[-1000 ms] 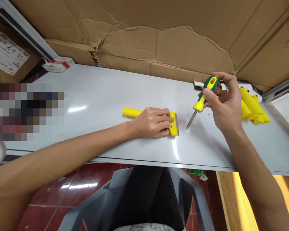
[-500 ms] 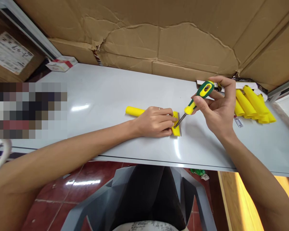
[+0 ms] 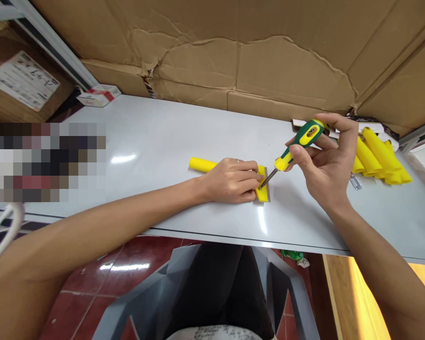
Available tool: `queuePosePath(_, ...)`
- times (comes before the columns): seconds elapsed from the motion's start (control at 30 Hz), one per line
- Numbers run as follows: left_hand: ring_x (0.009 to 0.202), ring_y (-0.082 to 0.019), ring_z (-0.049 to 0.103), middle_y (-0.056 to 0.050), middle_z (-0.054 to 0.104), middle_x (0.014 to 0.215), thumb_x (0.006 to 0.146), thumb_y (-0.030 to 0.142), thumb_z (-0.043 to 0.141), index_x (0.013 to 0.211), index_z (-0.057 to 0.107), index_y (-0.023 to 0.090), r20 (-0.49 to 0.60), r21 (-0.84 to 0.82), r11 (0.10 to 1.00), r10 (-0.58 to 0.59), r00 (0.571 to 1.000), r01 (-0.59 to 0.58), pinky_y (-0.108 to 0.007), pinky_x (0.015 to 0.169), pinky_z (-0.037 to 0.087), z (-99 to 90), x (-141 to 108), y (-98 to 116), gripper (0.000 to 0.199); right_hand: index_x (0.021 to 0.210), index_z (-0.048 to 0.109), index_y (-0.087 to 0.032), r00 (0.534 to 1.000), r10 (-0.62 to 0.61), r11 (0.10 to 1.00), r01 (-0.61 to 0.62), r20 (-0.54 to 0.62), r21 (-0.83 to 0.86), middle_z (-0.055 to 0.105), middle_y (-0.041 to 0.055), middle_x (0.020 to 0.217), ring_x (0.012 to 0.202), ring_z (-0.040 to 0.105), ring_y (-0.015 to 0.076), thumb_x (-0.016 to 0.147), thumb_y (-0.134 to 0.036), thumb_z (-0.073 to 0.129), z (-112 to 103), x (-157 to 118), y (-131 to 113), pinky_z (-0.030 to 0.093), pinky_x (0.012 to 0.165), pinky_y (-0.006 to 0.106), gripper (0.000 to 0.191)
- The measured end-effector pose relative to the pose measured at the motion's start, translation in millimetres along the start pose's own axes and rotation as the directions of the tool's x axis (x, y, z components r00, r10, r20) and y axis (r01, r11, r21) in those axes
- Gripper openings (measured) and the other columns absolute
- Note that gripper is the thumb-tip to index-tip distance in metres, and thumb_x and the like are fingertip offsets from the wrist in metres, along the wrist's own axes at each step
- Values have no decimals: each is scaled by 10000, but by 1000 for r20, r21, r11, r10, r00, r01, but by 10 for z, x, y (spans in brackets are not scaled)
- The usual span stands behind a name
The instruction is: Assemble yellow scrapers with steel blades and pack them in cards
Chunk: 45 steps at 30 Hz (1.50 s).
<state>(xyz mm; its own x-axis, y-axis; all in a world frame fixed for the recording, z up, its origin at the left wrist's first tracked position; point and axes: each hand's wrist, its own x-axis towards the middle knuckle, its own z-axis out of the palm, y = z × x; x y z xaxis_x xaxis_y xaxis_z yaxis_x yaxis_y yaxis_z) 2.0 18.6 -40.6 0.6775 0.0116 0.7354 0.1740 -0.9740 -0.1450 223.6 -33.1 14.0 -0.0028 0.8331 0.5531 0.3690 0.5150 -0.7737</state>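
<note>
A yellow scraper (image 3: 202, 164) lies flat on the grey-white table, its handle pointing left and its metal blade edge on the right. My left hand (image 3: 232, 182) is closed over the scraper's middle and presses it to the tabletop, hiding part of the handle. In my right hand (image 3: 327, 160) is a green and yellow screwdriver (image 3: 301, 144), gripped between thumb and fingers. The screwdriver slants down to the left, and its tip meets the scraper's head close to my left fingertips. Whether a screw sits under the tip is too small to tell.
Several yellow tube-shaped handles (image 3: 382, 156) are heaped at the table's right end, beside a small clear-wrapped piece (image 3: 355, 182). Cardboard (image 3: 290, 71) lines the back. A small white and red box (image 3: 98, 95) stands at the back left, near a large labelled carton (image 3: 21, 85).
The camera view has shifted slightly. My right hand has tilted the screwdriver's handle a little to the right, with its tip still at the scraper's head. My left hand keeps its hold.
</note>
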Motion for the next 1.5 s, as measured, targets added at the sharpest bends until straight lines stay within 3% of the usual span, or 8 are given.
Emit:
queuePosePath(0.17,786,-157,736,24,804,850,856,173,639,714,630,232,127,-50,992,-108,986,115,-267,502,436,-14,8,-1,153,1312,464,-390,1000,-15,1000,16,-18,22,648,46,1184,1024,745,233,955,-488,711,7,-13,-22,660,644,361,445)
queuePosePath(0.33,806,-166,751,24,819,884,872,212,647,714,635,234,147,-26,996,-86,985,91,-284,519,460,-19,7,-4,160,1284,488,-400,999,-7,999,9,-31,50,655,34,1186,964,746,215,932,-430,758,4,-7,-33,658,642,360,444)
queuePosePath(0.5,815,-165,762,36,821,870,890,211,632,700,623,228,139,15,998,-62,988,61,-287,516,438,-16,17,6,190,1323,470,-405,1000,-2,1000,2,-29,-14,658,51,1201,1017,743,243,927,-515,744,-10,-11,-17,655,655,363,494)
queuePosePath(0.7,839,-186,763,8,795,793,919,284,628,713,636,237,254,-8,989,-139,957,146,-298,522,428,-10,24,10,212,1411,497,-435,999,-28,985,24,-21,-169,656,84,1254,1085,710,313,845,-585,804,33,-41,-66,663,747,433,661)
queuePosePath(0.83,833,-188,762,6,796,796,902,284,668,732,640,233,167,-8,995,-96,981,99,-291,532,455,10,-3,-1,181,1448,522,-438,998,-60,979,66,37,-190,608,69,1424,1172,676,307,854,-538,810,91,-62,-157,664,891,442,668)
queuePosePath(1.0,802,-160,750,32,784,793,870,184,683,742,619,220,-38,66,996,62,997,-59,-261,564,522,23,8,-6,147,1545,442,-464,978,-124,989,108,170,100,652,31,1369,1110,720,237,1027,-429,607,110,-22,-154,651,981,456,544)
queuePosePath(1.2,780,-138,739,43,756,762,898,165,662,749,599,206,-82,109,990,97,992,-88,-240,572,531,44,35,-1,167,1550,435,-413,935,-264,921,172,238,349,710,34,1300,1221,707,257,1010,-530,607,96,91,22,658,968,480,579)
queuePosePath(1.5,794,-114,742,42,771,799,933,209,674,760,604,203,-27,110,990,90,996,-87,-258,502,452,30,28,9,187,1338,593,-414,958,-284,922,261,42,287,723,-5,1150,1109,741,226,862,-505,821,50,139,122,682,901,415,535)
